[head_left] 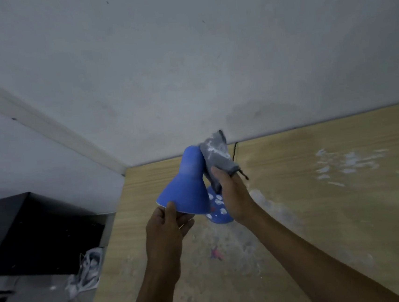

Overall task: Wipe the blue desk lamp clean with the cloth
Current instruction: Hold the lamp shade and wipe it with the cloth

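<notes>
Head view: one blue lamp (189, 183) over wooden table (333, 211), shade rim pinched by left hand (164, 224) fingers. Right hand (232, 194) grips one grey cloth (215, 159) against shade neck. White smears on table, one shoe (88, 268) at left, black cabinet (30, 230) beside.

Home room: wooden desk (321, 212), sneakers (88, 268).
</notes>
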A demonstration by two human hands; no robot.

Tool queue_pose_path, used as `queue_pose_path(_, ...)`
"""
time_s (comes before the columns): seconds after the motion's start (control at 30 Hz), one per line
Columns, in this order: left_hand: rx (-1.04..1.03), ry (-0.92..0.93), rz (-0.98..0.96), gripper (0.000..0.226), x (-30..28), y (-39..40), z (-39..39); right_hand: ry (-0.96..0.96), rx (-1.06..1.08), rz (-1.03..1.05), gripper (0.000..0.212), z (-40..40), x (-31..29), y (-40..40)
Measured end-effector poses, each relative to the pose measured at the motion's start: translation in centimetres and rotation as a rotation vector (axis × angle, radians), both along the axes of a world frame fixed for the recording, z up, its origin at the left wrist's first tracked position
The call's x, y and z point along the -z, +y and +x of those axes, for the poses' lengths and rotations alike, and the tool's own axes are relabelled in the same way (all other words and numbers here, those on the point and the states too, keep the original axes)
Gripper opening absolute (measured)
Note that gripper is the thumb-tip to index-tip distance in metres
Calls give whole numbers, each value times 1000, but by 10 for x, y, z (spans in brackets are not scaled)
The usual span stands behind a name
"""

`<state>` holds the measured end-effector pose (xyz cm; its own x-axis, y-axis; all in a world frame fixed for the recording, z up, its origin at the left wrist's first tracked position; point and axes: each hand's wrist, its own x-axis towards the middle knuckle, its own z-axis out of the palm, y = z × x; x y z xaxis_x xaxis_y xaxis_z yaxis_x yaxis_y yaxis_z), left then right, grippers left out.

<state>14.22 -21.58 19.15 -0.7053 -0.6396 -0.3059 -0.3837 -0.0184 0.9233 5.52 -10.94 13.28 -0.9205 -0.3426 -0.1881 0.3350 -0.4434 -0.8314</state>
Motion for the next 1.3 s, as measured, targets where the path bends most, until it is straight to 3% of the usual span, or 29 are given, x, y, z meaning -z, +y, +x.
queue_pose_path(0.27, 10, 18, 6, 21, 0, 5, -1, 44, -90, 56, 45, 61, 27, -6)
queue_pose_path(0.53, 5, 26, 74, 19, 1, 0, -1, 182, -205, 248, 40, 108, 39, 0)
queue_pose_path(0.6, 24, 31, 81, 18, 0, -5, -2, 142, -219, 262, 37, 110, 44, 7)
queue_pose_path(0.67, 16, 38, 75, 18, -1, -10, -4, -42, -144, 214, 36, 102, 47, 10)
queue_pose_path(0.73, 6, 34, 71, 18, -1, -12, -8, -198, -28, 118, 47, 86, 49, 11)
queue_pose_path(0.8, 1, 31, 71, 19, -2, -12, -9, -178, 45, 44, 54, 65, 53, 8)
queue_pose_path(1.0, 11, 18, 58, 20, -2, -8, -6, -118, 42, -141, 28, 18, 34, -17)
queue_pose_path(1.13, 8, 23, 60, 20, -3, -8, -7, -100, 7, -83, 24, 52, 31, -23)
queue_pose_path(1.23, 16, 28, 48, 20, -2, -11, -7, -106, -32, 10, 45, 80, 42, -17)
queue_pose_path(1.3, 30, 29, 56, 20, -2, -14, -7, -163, -62, 19, 31, 89, 48, -13)
